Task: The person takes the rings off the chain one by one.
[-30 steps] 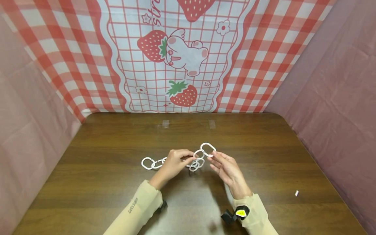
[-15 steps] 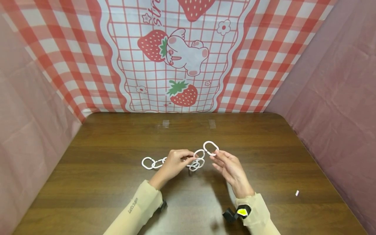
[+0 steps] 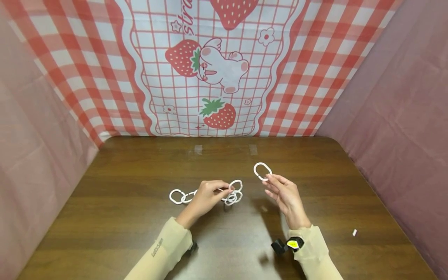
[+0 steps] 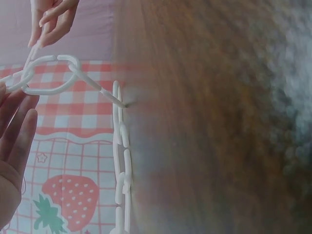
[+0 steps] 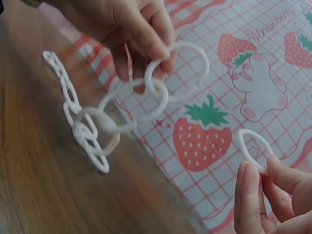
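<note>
A white plastic chain of oval links lies on the table, its middle partly hidden behind my left hand. That hand pinches the link at the chain's right end between thumb and forefinger, lifting it off the tabletop. In the right wrist view the raised links hang from the left fingers down to the rest of the chain. My right hand, up and to the right, pinches a separate single white link by its lower edge. This loose link has a small gap in its side and stands apart from the chain.
A small white piece lies on the brown wooden table at the right. Two bits of clear tape stick near the back edge. A strawberry-print cloth hangs behind, with pink cloth at both sides.
My right hand has moved up and to the right with the single link, which overlapped the chain's end link one second ago and is now apart. The left hand has kept its place.
</note>
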Demonstrator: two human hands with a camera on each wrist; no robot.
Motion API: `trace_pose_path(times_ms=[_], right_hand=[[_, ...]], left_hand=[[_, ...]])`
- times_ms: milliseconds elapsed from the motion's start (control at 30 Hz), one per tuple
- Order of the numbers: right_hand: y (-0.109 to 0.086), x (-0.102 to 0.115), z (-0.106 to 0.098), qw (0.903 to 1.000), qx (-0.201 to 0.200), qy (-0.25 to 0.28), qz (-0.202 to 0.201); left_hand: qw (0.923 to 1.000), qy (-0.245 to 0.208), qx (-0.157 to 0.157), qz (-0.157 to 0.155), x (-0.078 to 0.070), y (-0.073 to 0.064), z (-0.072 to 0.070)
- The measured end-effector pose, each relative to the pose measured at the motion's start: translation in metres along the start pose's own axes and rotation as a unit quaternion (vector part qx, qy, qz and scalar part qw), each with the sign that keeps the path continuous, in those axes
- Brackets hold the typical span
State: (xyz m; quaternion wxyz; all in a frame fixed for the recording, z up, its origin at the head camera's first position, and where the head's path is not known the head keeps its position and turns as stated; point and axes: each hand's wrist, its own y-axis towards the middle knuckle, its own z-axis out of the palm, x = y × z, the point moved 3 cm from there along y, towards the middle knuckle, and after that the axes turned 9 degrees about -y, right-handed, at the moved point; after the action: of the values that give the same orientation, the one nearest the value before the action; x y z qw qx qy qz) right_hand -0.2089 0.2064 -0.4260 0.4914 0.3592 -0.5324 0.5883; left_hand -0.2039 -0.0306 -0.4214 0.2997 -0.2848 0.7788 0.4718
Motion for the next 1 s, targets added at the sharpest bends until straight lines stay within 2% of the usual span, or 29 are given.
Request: trace_pose_path(times_ms=[367,633,733,1000], right_hand=[[0.008,-0.006,-0.012,0.9967,-0.049,-0.060,-0.023],[0.015,-0.010,-0.022,0.9905,-0.062,-0.116,-0.040],[0.019,-0.012,-0.025,0.9858,-0.064,-0.150,-0.042],[0.021,-0.014,-0.029,0.9661,-0.053,-0.249,-0.042]], left_hand=[[0.9999,-0.008,-0.007,0.008,-0.001,-0.002,-0.002],[0.9999,-0.001,-0.001,0.016,-0.003,-0.001,-0.001],[0.9999,0.001,0.001,0.013,-0.003,-0.001,-0.002],[0.9999,0.001,0.016,-0.003,-0.005,0.000,-0.003]])
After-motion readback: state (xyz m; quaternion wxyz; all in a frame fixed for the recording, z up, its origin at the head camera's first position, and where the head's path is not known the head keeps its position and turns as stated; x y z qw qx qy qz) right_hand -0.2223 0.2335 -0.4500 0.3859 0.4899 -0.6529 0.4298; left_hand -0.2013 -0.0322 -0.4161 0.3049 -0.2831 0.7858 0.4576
